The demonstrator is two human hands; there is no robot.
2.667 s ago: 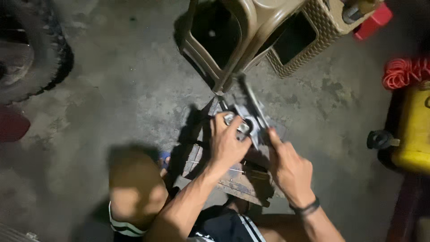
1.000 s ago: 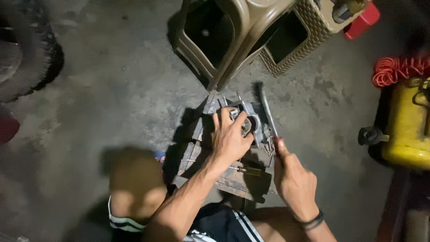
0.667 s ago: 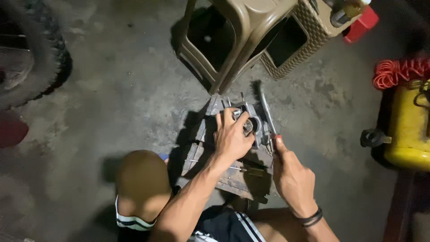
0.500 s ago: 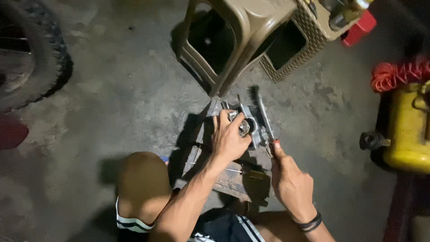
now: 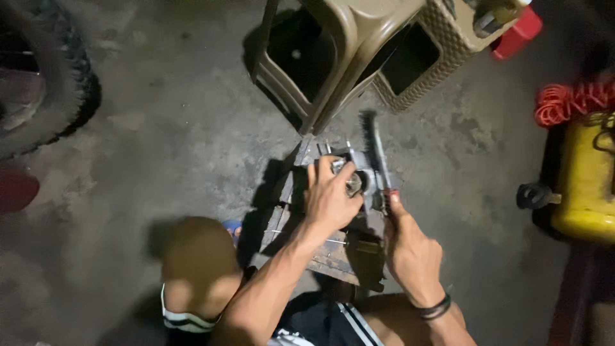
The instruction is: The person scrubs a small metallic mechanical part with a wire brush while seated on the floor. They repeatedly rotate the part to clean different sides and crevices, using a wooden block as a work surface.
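Brushing a small metal part on a low wooden block, seen from above.

The left hand (image 5: 330, 198) clasps the metal part (image 5: 356, 176) with curled fingers, pinning it to the block (image 5: 333, 253) on the concrete floor (image 5: 173, 128). The right hand (image 5: 410, 253) is clenched on the handle of a wire brush (image 5: 375, 154), whose bristles lie along the part's right edge. The step appears to be scrubbing the part, though dim light hides its surface; the next stroke calls for a firm left-hand hold. Beyond the block stand two tan plastic stools (image 5: 359, 51); a yellow can (image 5: 586, 186) sits at right below a red coiled hose (image 5: 567, 102); a tyre (image 5: 51, 96) lies at left.
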